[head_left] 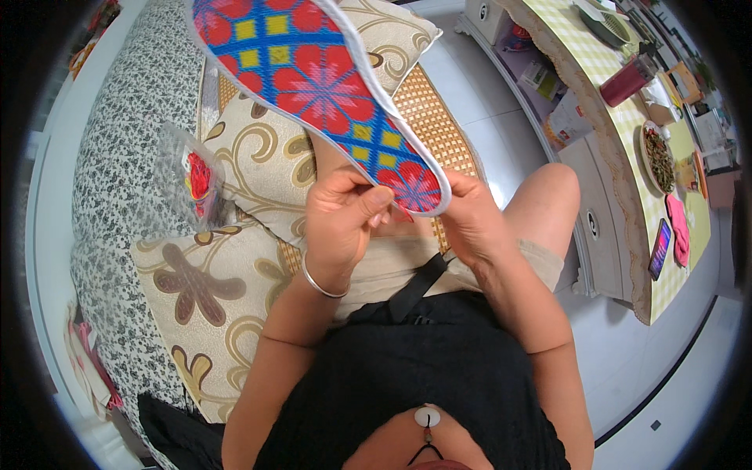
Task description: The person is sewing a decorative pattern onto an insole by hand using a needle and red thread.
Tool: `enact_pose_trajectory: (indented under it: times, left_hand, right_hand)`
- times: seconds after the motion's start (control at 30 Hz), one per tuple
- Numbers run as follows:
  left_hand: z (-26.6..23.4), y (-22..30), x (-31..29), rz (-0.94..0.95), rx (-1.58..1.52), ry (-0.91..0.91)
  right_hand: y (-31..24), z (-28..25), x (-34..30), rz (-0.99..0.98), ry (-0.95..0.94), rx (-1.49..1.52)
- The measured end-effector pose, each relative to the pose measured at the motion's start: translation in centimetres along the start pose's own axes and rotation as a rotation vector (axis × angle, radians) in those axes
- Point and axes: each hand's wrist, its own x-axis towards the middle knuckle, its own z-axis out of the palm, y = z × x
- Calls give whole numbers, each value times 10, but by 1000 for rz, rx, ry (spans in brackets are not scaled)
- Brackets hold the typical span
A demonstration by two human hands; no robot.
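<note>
An embroidered insole (313, 90) with red flowers, blue bands, yellow squares and a white edge slants up and left from my hands. Its narrower heel end lies between them. My left hand (341, 215) pinches the lower left edge with thumb and forefinger; a bit of red shows by the fingertips, too small to name. On the heel's right edge is my right hand (470, 219), its fingers partly hidden behind the insole. A clear plastic bag (178, 168) with red thread (199, 177) in it rests left of my left hand.
Patterned cushions (207, 286) lie on the sofa (117, 180) around me. To the right stands a table with a checked cloth (666, 294), bearing a maroon flask (629, 80), a dish of greens (656, 157), a phone (660, 249) and a pink cloth (678, 229).
</note>
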Motion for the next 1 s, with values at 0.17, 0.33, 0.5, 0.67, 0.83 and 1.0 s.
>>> enact_pose_trajectory:
  times: [0.17,0.33,0.5,0.67,0.83,1.0]
  left_hand:
    - [3,-3,-2,11,33,-68]
    - [-22,13,7,-46,-56,-26]
    - [-117,73,35,56,-331,-67]
    - [-166,89,46,130,-702,81]
    - [-102,42,56,-90,-881,-152]
    - [-47,5,43,-295,-890,-385]
  right_hand:
    - [6,2,3,90,89,367]
    - [-33,-76,17,-144,194,769]
    - [-110,-233,-57,-492,273,838]
    - [-146,-368,-162,-904,824,473]
    - [-118,-250,-105,-855,717,-20]
    - [-54,-39,-27,-588,361,-526]
